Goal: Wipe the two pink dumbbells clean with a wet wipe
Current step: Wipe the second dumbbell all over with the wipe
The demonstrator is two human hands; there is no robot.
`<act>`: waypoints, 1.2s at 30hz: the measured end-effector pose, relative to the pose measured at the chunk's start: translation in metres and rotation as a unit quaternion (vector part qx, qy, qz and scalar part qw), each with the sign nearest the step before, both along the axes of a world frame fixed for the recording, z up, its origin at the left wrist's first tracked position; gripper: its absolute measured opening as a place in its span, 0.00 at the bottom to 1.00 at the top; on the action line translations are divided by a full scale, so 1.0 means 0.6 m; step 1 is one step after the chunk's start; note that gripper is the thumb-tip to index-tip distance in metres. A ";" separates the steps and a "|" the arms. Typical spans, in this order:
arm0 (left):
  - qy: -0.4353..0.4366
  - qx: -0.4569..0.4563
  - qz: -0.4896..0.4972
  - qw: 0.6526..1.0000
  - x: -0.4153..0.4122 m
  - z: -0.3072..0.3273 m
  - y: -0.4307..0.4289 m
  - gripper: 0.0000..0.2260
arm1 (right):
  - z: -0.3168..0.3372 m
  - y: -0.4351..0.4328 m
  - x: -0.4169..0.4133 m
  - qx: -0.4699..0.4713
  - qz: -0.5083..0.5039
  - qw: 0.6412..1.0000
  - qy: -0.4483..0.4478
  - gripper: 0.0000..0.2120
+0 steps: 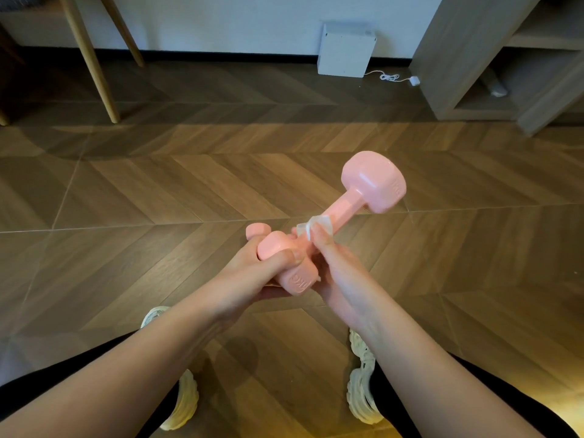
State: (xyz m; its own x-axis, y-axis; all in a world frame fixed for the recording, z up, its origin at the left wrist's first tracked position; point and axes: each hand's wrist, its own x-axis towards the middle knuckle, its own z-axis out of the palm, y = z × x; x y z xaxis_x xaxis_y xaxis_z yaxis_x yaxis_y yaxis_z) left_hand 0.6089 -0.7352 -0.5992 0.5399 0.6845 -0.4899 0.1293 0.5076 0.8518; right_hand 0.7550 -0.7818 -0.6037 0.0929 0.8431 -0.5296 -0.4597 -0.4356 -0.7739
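Head view: the left hand [252, 279] curls round the near head of one pink dumbbell [373, 181], held above the floor [158, 191]. The right hand [338, 270] pinches a wet wipe [316, 226] against its handle. A second pink dumbbell [257, 230] peeks out behind. Dampness could loosen that one-ended grip, dropping the weight towards the shoes [363, 374].

Wood chevron floor [158, 191]. White box [346, 50] by wall, white cable [390, 78] beside it, shelf unit [458, 42] right, wooden legs [90, 58] left.

Two dumbbells [347, 205] [256, 230], one wipe [311, 227]
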 end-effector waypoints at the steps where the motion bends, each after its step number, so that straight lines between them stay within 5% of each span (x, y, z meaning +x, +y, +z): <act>1: 0.003 0.002 0.000 1.000 0.000 0.000 0.000 0.35 | 0.001 -0.002 -0.004 -0.001 0.032 0.999 -0.021 0.18; 5: -0.001 0.006 -0.005 1.000 0.002 0.003 -0.005 0.32 | -0.002 -0.001 -0.008 0.005 0.021 0.998 -0.064 0.14; 12: 0.044 0.019 -0.026 0.999 0.004 0.005 -0.009 0.36 | 0.011 0.021 0.030 0.039 -0.157 0.980 0.113 0.01; 18: 0.055 0.043 -0.047 0.996 0.001 0.006 -0.011 0.36 | 0.012 0.026 0.047 0.059 -0.244 0.953 0.169 0.10; 25: -0.095 -0.193 -0.106 0.971 -0.006 0.022 0.001 0.18 | 0.023 0.017 0.057 0.137 -0.171 0.958 0.184 0.13; 27: -0.040 -0.102 -0.086 0.990 -0.005 0.016 -0.003 0.26 | 0.022 0.019 0.054 0.130 -0.180 0.960 0.168 0.12; 29: 0.092 0.150 -0.065 0.982 -0.002 0.010 -0.014 0.32 | 0.020 0.025 0.047 0.105 -0.222 0.956 0.157 0.11; 32: 0.170 0.489 -0.049 0.854 -0.003 0.003 -0.015 0.36 | 0.014 0.032 0.041 0.046 -0.291 0.935 0.197 0.09; 34: 0.173 0.589 -0.068 0.787 -0.005 0.001 -0.009 0.36 | 0.010 0.032 0.041 0.016 -0.313 0.921 0.232 0.06; 36: 0.177 0.584 -0.080 0.789 -0.002 0.004 -0.006 0.36 | 0.009 0.029 0.042 0.017 -0.316 0.919 0.236 0.04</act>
State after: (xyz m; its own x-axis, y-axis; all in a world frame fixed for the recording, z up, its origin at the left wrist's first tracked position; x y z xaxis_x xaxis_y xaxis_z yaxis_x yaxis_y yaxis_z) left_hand 0.6074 -0.7389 -0.5971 0.6357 0.7176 0.2843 0.4463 -0.6422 0.6232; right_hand 0.7803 -0.7644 -0.5985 0.3362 0.7167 -0.6110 -0.9002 0.0540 -0.4321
